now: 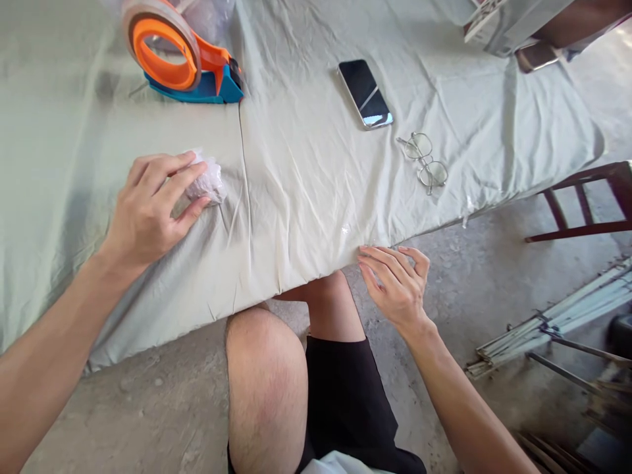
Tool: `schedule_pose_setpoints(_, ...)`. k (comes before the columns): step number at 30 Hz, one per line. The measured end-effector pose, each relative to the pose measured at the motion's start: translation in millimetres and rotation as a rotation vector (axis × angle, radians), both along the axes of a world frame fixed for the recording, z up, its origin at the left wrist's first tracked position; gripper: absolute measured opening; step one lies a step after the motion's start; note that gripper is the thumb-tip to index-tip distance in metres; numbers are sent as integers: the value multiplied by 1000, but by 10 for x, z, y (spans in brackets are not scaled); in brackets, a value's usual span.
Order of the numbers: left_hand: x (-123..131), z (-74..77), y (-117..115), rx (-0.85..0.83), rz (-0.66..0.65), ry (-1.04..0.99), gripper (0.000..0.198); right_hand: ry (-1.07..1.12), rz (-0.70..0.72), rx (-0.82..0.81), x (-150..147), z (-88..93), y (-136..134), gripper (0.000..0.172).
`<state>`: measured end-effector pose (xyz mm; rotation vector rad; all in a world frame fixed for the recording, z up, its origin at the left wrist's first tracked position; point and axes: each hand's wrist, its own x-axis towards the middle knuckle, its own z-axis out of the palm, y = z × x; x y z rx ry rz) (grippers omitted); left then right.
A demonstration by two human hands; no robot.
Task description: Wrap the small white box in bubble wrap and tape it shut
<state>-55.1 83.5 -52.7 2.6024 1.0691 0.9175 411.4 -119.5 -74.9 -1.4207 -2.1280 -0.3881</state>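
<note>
Left hand (148, 210) pinches a crumpled plastic wad (208, 182) on the table (306, 184), left-centre of frame — prob. light, soft, crushable, so grip anywhere w/ fingertips. Right hand (395, 283) half-open at table edge, holding nothing.

This looks to me like a rough workshop or storage shed rather than a furnished room. The floor (148, 408) under my knees is bare, stained concrete, and a bundle of pale metal strips (557, 322) lies loose on it at the lower right. A wrinkled grey cloth (306, 197) is spread as the work surface, with an orange tape dispenser (182, 59) at the upper left and a dark wooden chair frame (577, 231) at the right edge.
</note>
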Motion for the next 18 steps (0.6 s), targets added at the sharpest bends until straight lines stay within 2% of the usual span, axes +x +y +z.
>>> schedule_pose_setpoints(5, 11, 19, -5, 88, -8, 17, 67, 41, 16, -28, 71, 48, -22, 26)
schedule_pose_setpoints(11, 72, -41, 16, 103, 60, -14, 56, 211, -14, -193, 65, 302, 91, 24)
schedule_pose_setpoints(14, 83, -92, 50, 191, 49, -14, 57, 356, -93, -232, -16, 434, 141, 20)
schedule_pose_setpoints(18, 72, -120, 88, 272, -5, -30, 61, 691, -278, -300, -100, 526, 197, 13)
